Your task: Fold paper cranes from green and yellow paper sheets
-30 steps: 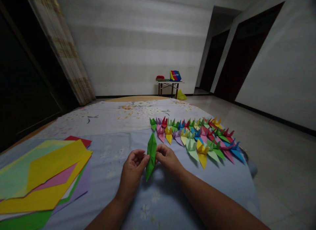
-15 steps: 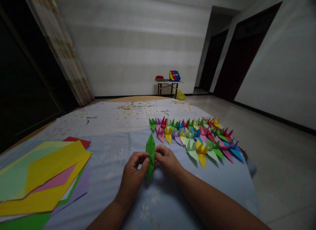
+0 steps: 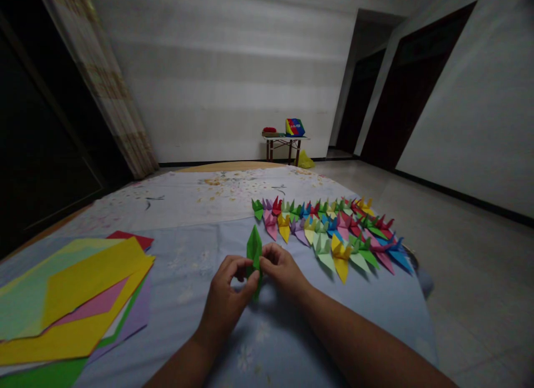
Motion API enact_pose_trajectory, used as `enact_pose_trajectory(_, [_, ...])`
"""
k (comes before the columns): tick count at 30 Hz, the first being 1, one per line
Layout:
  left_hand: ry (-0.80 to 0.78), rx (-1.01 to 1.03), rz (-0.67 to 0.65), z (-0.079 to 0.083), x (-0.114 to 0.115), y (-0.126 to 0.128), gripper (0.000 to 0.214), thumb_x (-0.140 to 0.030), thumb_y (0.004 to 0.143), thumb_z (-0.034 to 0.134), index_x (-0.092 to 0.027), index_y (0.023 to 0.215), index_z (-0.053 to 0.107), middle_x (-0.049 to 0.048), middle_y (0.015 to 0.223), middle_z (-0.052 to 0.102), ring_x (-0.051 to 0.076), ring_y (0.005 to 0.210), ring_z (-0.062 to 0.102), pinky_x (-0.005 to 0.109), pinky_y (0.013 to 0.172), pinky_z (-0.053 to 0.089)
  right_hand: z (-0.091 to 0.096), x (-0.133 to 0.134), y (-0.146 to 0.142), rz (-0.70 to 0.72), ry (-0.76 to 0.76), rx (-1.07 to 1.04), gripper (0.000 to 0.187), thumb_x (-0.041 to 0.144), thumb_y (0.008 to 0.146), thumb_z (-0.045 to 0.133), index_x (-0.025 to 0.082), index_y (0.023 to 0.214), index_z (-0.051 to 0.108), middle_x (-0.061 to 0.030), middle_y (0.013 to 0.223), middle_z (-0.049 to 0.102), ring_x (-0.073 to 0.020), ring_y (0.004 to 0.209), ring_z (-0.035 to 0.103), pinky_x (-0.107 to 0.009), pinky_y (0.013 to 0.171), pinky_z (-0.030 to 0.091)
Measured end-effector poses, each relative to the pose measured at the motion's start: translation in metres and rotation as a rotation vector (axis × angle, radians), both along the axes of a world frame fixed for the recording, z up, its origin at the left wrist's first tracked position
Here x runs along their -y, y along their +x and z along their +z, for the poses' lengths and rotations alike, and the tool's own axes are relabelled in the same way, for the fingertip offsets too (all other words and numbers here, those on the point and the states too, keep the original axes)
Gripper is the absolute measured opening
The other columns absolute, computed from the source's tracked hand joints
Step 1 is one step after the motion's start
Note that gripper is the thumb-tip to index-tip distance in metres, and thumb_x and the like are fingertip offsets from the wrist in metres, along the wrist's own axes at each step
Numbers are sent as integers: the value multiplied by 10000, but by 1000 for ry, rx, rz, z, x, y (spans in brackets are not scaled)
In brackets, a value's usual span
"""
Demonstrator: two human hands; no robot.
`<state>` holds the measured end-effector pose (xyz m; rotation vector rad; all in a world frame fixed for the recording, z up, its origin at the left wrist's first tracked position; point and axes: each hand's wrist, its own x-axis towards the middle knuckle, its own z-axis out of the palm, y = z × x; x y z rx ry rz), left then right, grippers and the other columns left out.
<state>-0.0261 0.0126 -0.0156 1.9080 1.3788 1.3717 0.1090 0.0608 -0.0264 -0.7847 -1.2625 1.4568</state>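
Observation:
A narrow piece of folded green origami paper, pointed at its top and lower end, stands between my two hands above the blue cloth. My left hand pinches it from the left, thumb and fingers at its lower half. From the right, my right hand grips the same paper near its middle, thumb in front. Fingertips cover part of the folds. Just beyond my right hand, several finished paper cranes in many colours stand in rows.
At the left lies a stack of coloured paper sheets. A blue cloth and a flowered white cloth cover the round table. Farther back, a small table holds a colourful box, with a yellow bag on the floor beside it.
My right thumb has come round to the front of the green paper. My left thumb has shifted slightly to the right and down. The cranes and sheets have not moved.

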Motion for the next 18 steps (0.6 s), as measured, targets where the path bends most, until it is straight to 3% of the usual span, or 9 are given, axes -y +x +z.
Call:
enact_pose_trajectory(6, [42,-153,55,1,3,-1,168,-312,744,638,-199,834,554,-8,775,504,151,693,512,289,646,444,1,2,-1,-9,-12,21,296,346,605,708,170,682,484,63,578,495,-74,509,437,-211,509,324])
enact_pose_trajectory(12, [67,-76,93,-6,0,-1,165,-301,749,621,-206,794,494,-16,761,502,145,692,524,280,644,455,4,4,-3,-16,-10,-2,303,384,624,697,174,680,486,56,576,521,-79,516,458,-209,510,356])
enact_pose_trajectory(18, [37,-61,67,-1,2,2,87,-280,811,532,-205,854,529,13,813,538,158,740,557,294,687,472,6,5,-3,7,-40,-13,322,405,612,704,180,683,485,54,564,527,-82,492,470,-218,499,382])
